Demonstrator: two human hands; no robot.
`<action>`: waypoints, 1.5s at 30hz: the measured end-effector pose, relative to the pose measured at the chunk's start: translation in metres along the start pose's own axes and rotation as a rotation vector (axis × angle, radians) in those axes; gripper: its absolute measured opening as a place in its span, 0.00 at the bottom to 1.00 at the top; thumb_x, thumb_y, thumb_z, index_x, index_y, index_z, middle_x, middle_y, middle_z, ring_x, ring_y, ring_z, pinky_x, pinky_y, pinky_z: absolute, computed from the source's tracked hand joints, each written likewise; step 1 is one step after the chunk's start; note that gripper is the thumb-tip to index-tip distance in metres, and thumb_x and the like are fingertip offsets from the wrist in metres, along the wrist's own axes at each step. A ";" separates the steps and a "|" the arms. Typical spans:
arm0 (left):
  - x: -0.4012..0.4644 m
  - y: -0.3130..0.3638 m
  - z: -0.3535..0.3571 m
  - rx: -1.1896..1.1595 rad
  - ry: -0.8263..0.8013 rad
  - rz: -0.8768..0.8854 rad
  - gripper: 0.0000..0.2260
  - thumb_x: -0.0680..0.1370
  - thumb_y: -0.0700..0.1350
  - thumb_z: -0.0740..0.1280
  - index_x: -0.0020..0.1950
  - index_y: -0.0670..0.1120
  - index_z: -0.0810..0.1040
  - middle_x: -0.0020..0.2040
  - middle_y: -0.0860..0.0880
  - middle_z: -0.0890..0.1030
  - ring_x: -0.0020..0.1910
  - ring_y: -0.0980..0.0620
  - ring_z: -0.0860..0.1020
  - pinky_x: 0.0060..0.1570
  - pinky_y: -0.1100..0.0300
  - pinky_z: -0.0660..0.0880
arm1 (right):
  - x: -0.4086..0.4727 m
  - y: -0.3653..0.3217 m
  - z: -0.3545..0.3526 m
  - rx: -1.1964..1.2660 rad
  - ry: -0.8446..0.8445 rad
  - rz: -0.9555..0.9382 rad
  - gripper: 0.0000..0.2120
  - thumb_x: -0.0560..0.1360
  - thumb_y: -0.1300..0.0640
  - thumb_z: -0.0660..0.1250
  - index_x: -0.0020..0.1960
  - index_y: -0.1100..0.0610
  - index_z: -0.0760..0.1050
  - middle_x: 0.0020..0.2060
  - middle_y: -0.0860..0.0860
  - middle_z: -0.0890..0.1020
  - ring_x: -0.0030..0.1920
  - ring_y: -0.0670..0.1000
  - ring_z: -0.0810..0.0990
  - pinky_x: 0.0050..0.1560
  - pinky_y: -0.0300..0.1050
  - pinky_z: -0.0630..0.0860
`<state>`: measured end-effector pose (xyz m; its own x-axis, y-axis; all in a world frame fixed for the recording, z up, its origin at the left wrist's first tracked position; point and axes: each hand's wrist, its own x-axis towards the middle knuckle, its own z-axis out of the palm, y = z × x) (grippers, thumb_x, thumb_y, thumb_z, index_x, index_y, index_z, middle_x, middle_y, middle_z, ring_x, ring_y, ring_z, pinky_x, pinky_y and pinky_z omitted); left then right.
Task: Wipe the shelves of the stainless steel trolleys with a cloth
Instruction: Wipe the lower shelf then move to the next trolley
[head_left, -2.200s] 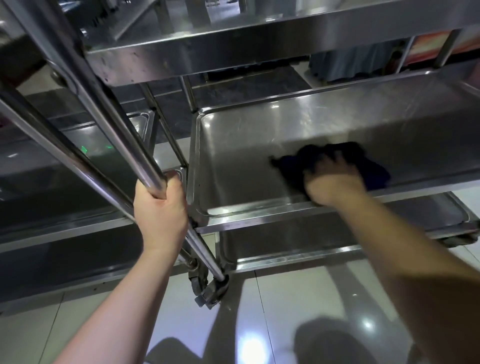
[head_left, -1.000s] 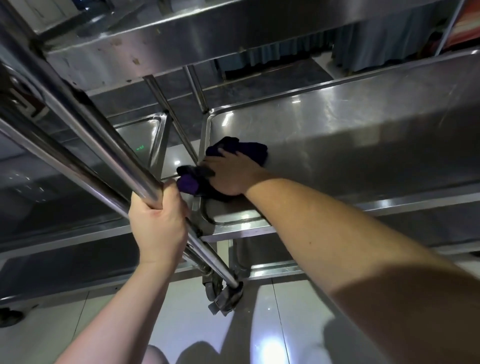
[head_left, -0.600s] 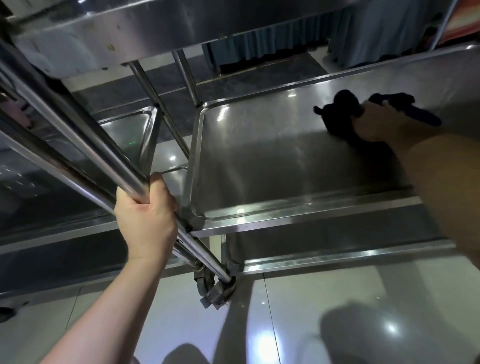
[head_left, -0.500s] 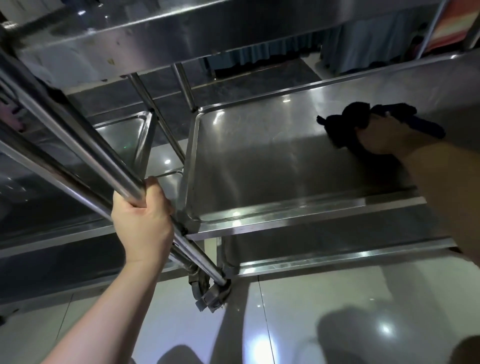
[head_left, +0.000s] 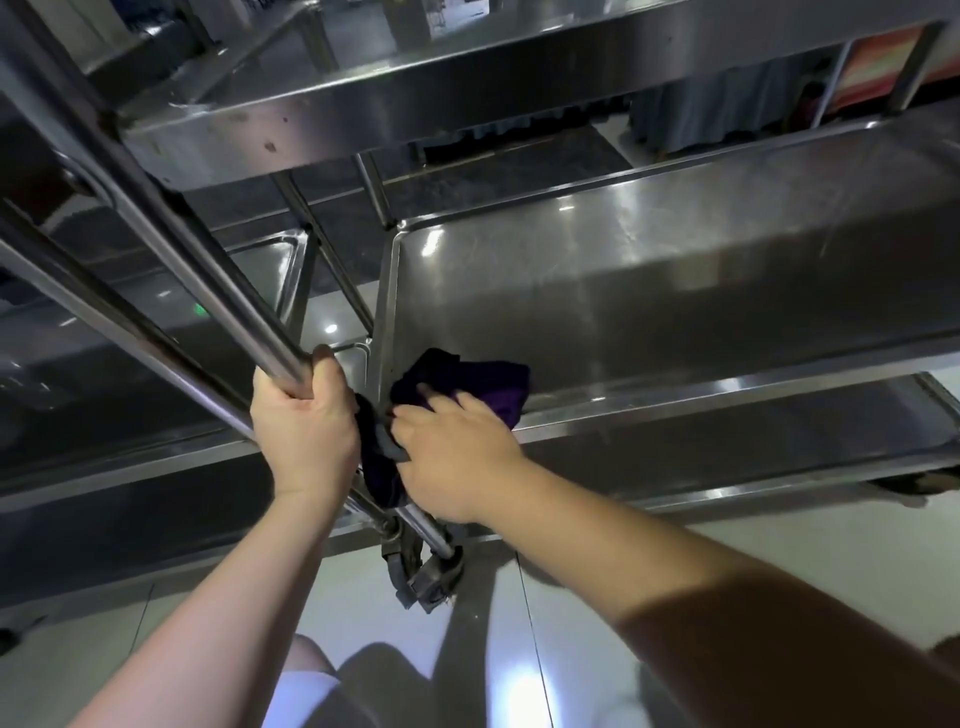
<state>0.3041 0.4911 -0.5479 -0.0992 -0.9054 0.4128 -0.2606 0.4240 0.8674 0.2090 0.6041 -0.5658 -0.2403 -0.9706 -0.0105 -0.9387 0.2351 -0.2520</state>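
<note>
Setting: glossy tiled floor (head_left: 597, 582) under two stainless steel trolleys standing side by side, with grey-blue curtains (head_left: 701, 111) hanging at the far side.
Right trolley: middle shelf (head_left: 675, 291) is a shallow tray with a raised rim, its surface scuffed and catching ceiling lights; an upper shelf (head_left: 467, 67) runs above it and a lower shelf (head_left: 753, 431) below.
Left trolley: its shelf (head_left: 156, 332) sits just beside the right trolley's near-left corner, in shade.
Upright tube (head_left: 171, 234): slanted across the view from upper left down to a caster (head_left: 423, 577) on the floor.
Left hand (head_left: 304, 421): my grip is wrapped fully around the upright tube, thumb over the top, beside the middle shelf's near-left corner.
Right hand (head_left: 457, 457): my grip holds the cloth, fingers spread over it and pressing it down at the near-left corner of the middle shelf.
Cloth (head_left: 467, 382): dark purple, bunched; part lies on the shelf inside the corner, part drapes over the rim and hangs between my two hands.
Contact: cloth touching shelf surface and corner rim; the hands are near each other, and I cannot tell if they touch.
</note>
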 end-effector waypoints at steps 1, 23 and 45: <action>0.000 0.001 0.000 0.000 -0.001 0.002 0.07 0.75 0.55 0.65 0.42 0.54 0.69 0.40 0.38 0.82 0.38 0.37 0.81 0.38 0.44 0.80 | 0.000 -0.002 0.003 -0.038 0.019 -0.024 0.24 0.81 0.50 0.57 0.76 0.51 0.66 0.76 0.45 0.67 0.80 0.54 0.56 0.74 0.54 0.56; -0.001 0.000 0.000 -0.113 -0.031 -0.005 0.06 0.78 0.56 0.66 0.43 0.58 0.71 0.32 0.53 0.81 0.29 0.54 0.80 0.28 0.61 0.75 | -0.114 0.170 -0.040 -0.061 0.199 0.471 0.22 0.80 0.46 0.55 0.70 0.51 0.73 0.75 0.50 0.72 0.76 0.58 0.65 0.68 0.55 0.67; -0.089 -0.003 -0.036 0.215 -0.162 0.328 0.17 0.77 0.50 0.69 0.61 0.46 0.68 0.53 0.57 0.62 0.51 0.56 0.68 0.56 0.71 0.67 | -0.163 0.256 -0.057 -0.009 0.164 0.496 0.24 0.82 0.44 0.51 0.77 0.43 0.65 0.78 0.43 0.65 0.79 0.53 0.59 0.74 0.59 0.63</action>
<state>0.3483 0.5710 -0.5769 -0.3558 -0.7222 0.5932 -0.3831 0.6916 0.6123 -0.0065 0.8254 -0.5734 -0.6913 -0.7221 0.0259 -0.7044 0.6655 -0.2467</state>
